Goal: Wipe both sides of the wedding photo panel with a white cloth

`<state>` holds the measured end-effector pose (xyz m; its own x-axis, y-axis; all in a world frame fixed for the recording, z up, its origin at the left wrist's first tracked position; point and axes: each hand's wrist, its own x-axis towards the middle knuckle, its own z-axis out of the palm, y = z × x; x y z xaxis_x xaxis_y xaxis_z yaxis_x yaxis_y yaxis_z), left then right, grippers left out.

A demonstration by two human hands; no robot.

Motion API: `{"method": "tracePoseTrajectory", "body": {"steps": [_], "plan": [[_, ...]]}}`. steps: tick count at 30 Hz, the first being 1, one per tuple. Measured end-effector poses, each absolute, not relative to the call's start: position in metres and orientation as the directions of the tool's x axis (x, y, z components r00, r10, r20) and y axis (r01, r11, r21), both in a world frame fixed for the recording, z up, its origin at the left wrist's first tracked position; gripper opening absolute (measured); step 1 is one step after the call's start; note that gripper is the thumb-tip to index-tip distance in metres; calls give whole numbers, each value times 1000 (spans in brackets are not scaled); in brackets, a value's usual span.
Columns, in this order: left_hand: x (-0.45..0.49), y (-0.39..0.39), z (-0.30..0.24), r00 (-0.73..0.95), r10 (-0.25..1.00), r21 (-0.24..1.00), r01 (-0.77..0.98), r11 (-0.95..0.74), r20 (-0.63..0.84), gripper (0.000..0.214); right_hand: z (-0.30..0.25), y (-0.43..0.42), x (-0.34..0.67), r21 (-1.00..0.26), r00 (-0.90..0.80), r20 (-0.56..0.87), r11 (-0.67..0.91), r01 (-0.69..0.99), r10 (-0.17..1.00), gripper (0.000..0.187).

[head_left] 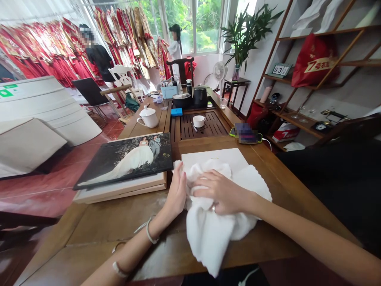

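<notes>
A white cloth lies bunched over a flat white panel on the wooden table, and its lower part hangs over the front edge. My right hand lies flat on top of the cloth with fingers stretched out to the left. My left hand stands on its edge against the cloth's left side, fingers straight and together. To the left lies a large wedding photo album, stacked on a lighter board.
Further along the table stand a white teapot, a small cup on a slatted tea tray, a black kettle and a phone. Two people stand by racks of red garments at the back. Shelves line the right wall.
</notes>
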<state>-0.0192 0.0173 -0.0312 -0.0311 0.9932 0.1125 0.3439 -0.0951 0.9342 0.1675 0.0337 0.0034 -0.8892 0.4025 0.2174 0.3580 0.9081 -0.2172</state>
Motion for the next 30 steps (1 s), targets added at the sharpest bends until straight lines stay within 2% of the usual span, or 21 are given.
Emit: {"method": "tracePoseTrajectory", "body": {"steps": [3, 5, 10, 14, 19, 24, 27, 30], "plan": [[-19, 17, -33, -19, 995, 923, 376, -81, 95, 62, -1, 25, 187, -271, -874, 287, 908, 318, 392, 43], [-20, 16, -34, -13, 997, 914, 401, -60, 71, 61, -4, 25, 202, -300, -833, 342, 891, 342, 435, 44], [-21, 15, -34, 15, 997, 910, 409, -75, 75, 56, -14, 31, 239, -291, -663, 424, 786, 546, 617, 39], [-21, 17, -33, -14, 998, 899, 436, -49, 61, 54, -19, 47, 260, -242, -502, 417, 624, 743, 758, 34], [-21, 19, -35, -12, 993, 888, 448, -101, 119, 52, -16, 82, 263, -232, -381, 392, 491, 839, 837, 34], [-21, 18, -33, -11, 993, 893, 439, -99, 115, 51, -1, 109, 230, -190, -494, 313, 563, 804, 811, 33], [-21, 17, -32, 8, 993, 891, 440, -109, 118, 53, 9, 123, 203, -159, -627, 230, 664, 730, 744, 30], [-22, 17, -33, 18, 993, 896, 429, -113, 116, 54, 14, 140, 182, -208, -727, 183, 749, 629, 661, 31]]}}
